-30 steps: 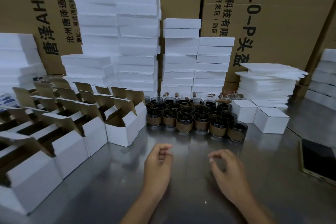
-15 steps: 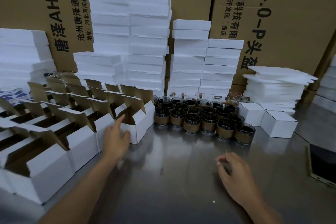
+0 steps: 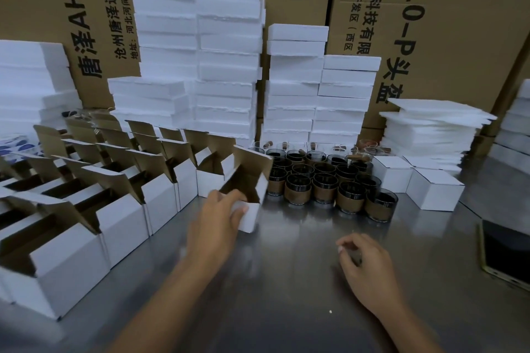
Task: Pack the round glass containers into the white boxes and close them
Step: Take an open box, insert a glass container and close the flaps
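The left hand [image 3: 213,223] grips one open white box [image 3: 251,219] near the middle of the desk [image 3: 286,295]. Its fingers [image 3: 229,196] curl over the box's near wall, and the box sits tilted, flap up. The glass containers [image 3: 324,180] stand clustered just beside that box, toward the far edge. Rows of open boxes [image 3: 120,209] fill the left side, and two closed boxes [image 3: 433,192] sit right of the glasses. The right hand [image 3: 370,269] rests low over the near desk, loosely curled and holding nothing. A phone [image 3: 504,255] lies at the right edge.
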`<state>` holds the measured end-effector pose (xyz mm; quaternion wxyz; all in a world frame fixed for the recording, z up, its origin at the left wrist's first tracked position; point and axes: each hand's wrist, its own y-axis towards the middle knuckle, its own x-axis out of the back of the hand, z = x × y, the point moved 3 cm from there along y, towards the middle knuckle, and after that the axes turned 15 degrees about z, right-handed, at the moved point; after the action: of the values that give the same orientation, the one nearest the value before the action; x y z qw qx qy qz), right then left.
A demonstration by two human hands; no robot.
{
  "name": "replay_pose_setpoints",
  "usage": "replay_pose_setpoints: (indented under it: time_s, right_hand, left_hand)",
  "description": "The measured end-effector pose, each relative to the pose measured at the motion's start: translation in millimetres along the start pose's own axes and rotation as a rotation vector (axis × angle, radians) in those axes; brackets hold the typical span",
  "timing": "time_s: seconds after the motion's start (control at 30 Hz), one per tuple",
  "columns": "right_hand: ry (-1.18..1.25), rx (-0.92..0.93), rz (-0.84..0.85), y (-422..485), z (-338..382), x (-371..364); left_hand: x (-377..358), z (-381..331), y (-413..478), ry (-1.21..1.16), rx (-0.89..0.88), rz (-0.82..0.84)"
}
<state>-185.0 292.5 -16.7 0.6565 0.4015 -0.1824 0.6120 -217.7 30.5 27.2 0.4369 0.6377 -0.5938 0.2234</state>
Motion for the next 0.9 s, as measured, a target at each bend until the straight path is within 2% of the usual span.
replay_pose_setpoints:
  time_s: [0.23,0.53,0.6,0.7,0.77,0.83,0.9]
  right_hand:
    - [0.018,-0.008,-0.003,0,1,2]
    - [0.089,0.006,-0.040,2,-1,3]
    - [0.113,0.009,-0.060,2,-3,2]
    - [0.177,-0.005,-0.115,9,-9,4]
    - [0.233,-0.040,-0.161,18,-15,9]
    - [0.246,-0.120,-0.245,30,-24,18]
    - [0.188,-0.256,-0.366,40,-35,33]
  left_hand:
    - [-40,-76,-29,0.097,-0.001,-0.013]
    - [-58,-88,-27,0.158,-0.046,-0.013]
    - [-54,-92,-29,0.114,-0.102,-0.033]
    - [-50,-95,-38,0.006,-0.324,-0.036]
    - [-55,-88,-45,-0.074,-0.418,0.062]
    - [-65,-75,-47,-0.186,-0.414,0.187]
    - [-71,-64,-46,-0.254,-0.366,0.211]
